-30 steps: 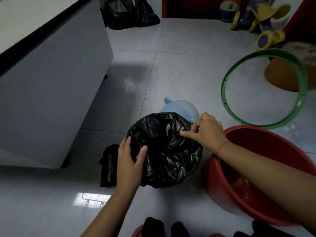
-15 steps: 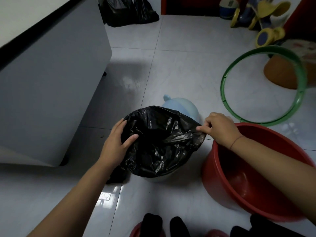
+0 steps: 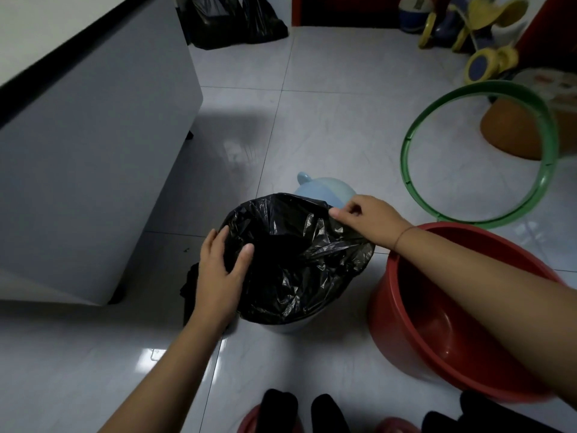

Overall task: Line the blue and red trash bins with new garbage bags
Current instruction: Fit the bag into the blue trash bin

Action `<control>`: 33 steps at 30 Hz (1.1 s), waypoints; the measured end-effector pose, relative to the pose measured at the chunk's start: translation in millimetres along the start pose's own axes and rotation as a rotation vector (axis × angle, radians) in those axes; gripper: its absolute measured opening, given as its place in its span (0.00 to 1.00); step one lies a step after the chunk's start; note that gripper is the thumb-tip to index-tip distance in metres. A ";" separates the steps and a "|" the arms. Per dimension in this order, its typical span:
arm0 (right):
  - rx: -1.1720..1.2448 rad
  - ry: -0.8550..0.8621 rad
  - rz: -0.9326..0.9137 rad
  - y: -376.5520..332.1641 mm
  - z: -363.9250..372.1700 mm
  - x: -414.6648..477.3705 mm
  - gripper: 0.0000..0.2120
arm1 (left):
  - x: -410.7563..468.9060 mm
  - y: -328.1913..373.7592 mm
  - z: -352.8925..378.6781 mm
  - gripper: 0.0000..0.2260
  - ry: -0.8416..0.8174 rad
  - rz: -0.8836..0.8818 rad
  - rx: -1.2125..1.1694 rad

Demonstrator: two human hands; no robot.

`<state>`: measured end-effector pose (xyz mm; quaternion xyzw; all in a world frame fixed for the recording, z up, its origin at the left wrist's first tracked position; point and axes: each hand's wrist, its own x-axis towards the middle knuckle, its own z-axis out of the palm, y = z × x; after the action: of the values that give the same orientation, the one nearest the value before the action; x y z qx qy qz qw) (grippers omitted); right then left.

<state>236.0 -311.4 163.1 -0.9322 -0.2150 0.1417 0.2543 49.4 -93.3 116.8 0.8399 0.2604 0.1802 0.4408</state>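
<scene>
Glossy pale tiled floor (image 3: 312, 89); white cabinet (image 3: 93, 151) beyond left hand. Black garbage bag (image 3: 296, 264) sits in blue bin (image 3: 327, 190) between hands, mouth spread wide. Left hand (image 3: 218, 273) grips near edge, thumb inside, fingers outside. Right hand (image 3: 365, 218) pinches far edge, likely stretching film over rim so it holds. Red bin (image 3: 384, 307) unlined, under right forearm. Green hoop (image 3: 499, 88) beyond right hand.

- I'm in a home: glossy white floor tiles (image 3: 327, 120) under me.
- A child's yellow ride-on toy (image 3: 496, 12) and black bags (image 3: 234, 23) sit at the far side.
</scene>
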 end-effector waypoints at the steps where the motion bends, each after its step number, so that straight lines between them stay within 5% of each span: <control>1: -0.009 -0.028 0.000 -4.3 2.8 4.5 0.22 | -4.9 -0.8 2.5 0.28 0.013 0.003 0.011; 6: -0.057 -0.086 0.019 -3.7 12.3 22.3 0.25 | -12.3 -7.5 2.9 0.30 0.016 0.008 -0.011; 13: -0.109 -0.066 0.278 11.9 12.9 30.6 0.31 | -7.3 -6.7 -1.8 0.36 -0.054 -0.025 -0.028; 15: -0.075 0.099 0.204 -0.5 9.8 21.1 0.28 | -8.1 -5.5 -6.3 0.38 -0.069 -0.015 -0.008; 18: -0.061 0.257 -0.240 -21.0 10.3 -18.3 0.24 | -17.1 -6.9 -14.5 0.39 -0.095 0.145 0.139; 20: -0.162 0.102 -0.451 -29.1 18.0 -50.4 0.31 | -26.9 -11.1 -17.3 0.42 -0.154 0.241 0.208; 25: -0.592 -0.265 -0.375 -23.6 41.5 -83.6 0.37 | -36.8 -20.9 -19.7 0.43 -0.190 0.218 0.294; 30: -0.504 -0.251 -0.385 -56.0 42.1 -59.6 0.36 | -13.2 -6.4 -23.5 0.33 -0.071 0.253 0.433; 33: -0.406 -0.451 -0.448 -72.1 57.5 -34.6 0.30 | 10.5 2.9 -18.5 0.32 -0.086 0.194 0.496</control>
<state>160.8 -247.9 159.4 -0.8388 -0.4879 0.2390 0.0355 48.8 -76.4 130.1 0.9502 0.1959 0.1163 0.2128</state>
